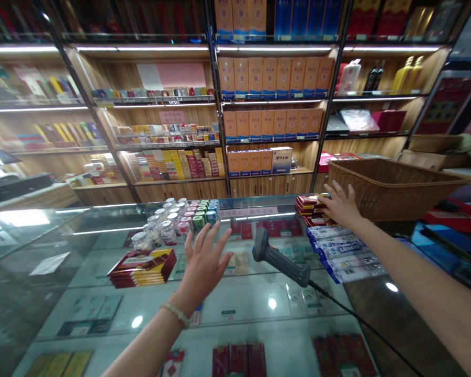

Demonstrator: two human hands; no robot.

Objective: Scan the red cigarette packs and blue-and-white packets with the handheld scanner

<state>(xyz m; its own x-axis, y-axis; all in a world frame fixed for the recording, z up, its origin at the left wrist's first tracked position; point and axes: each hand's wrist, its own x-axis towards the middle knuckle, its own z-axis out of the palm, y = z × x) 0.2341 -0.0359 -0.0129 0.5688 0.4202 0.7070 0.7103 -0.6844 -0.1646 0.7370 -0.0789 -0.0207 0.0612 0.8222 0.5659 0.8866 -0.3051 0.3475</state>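
Note:
My left hand (206,262), a beaded bracelet on its wrist, hovers over the glass counter with its fingers spread and nothing in them. Just beyond it stand rows of small jars and cans (180,217) with clear, pink, green and blue sides. To its left lies a stack of red and yellow chocolate bars (143,267). My right hand (341,204) is stretched out, fingers apart, beside a stack of red and yellow packets (310,207); whether it touches them I cannot tell. Blue and white packets (343,254) lie fanned below that hand. Between my hands rests a dark barcode scanner (280,259).
A wicker basket (392,191) stands at the counter's right. The scanner's black cable (361,317) runs toward the lower right. Under the glass countertop (255,298) are boxed goods. Lit shelves (269,186) with orange boxes, bottles and small packs line the back wall.

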